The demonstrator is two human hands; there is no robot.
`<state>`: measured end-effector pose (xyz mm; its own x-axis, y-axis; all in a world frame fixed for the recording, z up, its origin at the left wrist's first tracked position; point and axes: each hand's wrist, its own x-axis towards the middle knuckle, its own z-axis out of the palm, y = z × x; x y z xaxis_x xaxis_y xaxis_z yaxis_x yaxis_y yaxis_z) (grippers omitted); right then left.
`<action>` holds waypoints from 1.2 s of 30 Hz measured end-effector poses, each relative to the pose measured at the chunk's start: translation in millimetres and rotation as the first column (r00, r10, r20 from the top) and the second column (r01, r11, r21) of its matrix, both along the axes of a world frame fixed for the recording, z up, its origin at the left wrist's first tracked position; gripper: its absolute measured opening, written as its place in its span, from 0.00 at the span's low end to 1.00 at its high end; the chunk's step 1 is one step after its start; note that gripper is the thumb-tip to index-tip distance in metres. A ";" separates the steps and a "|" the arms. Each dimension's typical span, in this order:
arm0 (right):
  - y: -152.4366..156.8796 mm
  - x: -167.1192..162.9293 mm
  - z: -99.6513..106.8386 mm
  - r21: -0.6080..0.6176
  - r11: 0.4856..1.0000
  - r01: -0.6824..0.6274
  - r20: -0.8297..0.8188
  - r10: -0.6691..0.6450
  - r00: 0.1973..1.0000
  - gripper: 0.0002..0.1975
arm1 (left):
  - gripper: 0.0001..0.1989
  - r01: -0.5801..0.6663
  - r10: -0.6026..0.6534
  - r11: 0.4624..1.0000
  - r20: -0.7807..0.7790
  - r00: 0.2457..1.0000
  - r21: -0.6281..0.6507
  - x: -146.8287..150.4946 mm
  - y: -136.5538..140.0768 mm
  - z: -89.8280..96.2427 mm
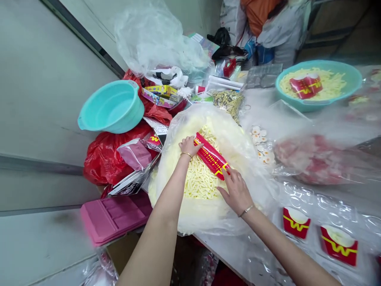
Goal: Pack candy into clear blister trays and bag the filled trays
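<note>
A long nested stack of red fry cartons [212, 155] with yellow markings lies slantwise over a heap of pale yellow toy fries [198, 180]. The heap fills a wide, opened clear plastic bag [205, 220]. My left hand [190, 146] is closed on the stack's far left end, its thumb lying along the top. At the near right end, my right hand [236, 188] touches the stack with its fingertips. That hand's fingers are stretched and its thumb is spread away over the fries.
An empty turquoise basin [111, 107] rests on red bags [110, 159] at left, above a pink tray [119, 216]. Another turquoise basin [320, 102] holds fries and red cartons. Filled red cartons [339, 244] sit in clear packaging at right, near small egg-like pieces [262, 145].
</note>
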<state>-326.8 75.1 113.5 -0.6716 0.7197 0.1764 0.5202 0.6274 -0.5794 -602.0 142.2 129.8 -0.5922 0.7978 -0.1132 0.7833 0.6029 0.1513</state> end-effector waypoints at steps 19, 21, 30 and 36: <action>20.6 -25.6 -17.0 0.021 0.991 0.133 0.137 -0.135 0.981 0.41 | 0.17 -0.220 0.184 0.960 0.202 0.962 0.176 -6.4 -38.2 -6.7; 13.7 -16.0 -9.3 -0.026 0.997 0.075 0.104 -0.072 0.992 0.41 | 0.13 -0.236 0.180 0.940 0.229 0.957 0.246 -10.4 -35.1 -9.4; -2.5 -36.8 -10.9 0.012 0.992 -0.122 -0.014 0.122 0.992 0.40 | 0.11 0.066 -0.235 0.948 0.546 0.804 0.311 45.4 -97.3 11.8; 7.7 -46.0 -26.2 0.068 0.987 -0.143 -0.036 0.145 0.989 0.39 | 0.11 -0.149 -0.204 0.924 0.781 0.590 0.354 60.2 -126.7 -18.0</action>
<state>-372.9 82.8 87.3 -0.7585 0.6021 0.2493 0.3984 0.7312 -0.5538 -541.9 15.4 111.8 -0.3783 0.8944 -0.2387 0.2529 0.3479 0.9028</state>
